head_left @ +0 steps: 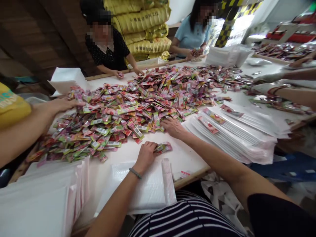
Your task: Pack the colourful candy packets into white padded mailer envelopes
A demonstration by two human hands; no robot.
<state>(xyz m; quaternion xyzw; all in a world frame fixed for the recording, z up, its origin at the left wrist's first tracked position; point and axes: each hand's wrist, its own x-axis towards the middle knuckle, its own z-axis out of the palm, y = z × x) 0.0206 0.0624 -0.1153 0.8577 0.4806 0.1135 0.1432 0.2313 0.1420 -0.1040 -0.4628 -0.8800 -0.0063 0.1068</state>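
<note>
A wide heap of small colourful packets [138,102] covers the middle of the white table [187,158]. My left hand [146,154], with a beaded bracelet at its wrist, is closed round a small bunch of packets [163,147] just in front of the heap. My right hand [174,127] reaches to the heap's near edge, its fingertips on the packets; whether it grips any is hidden. White padded envelopes [140,187] lie under my left forearm at the table's front edge.
Fanned envelopes [237,131] with a few packets on top lie at the right, more envelopes [37,194] at the front left. Other people's arms reach in from left and right. Two people stand across the table, near stacked yellow sacks [148,29].
</note>
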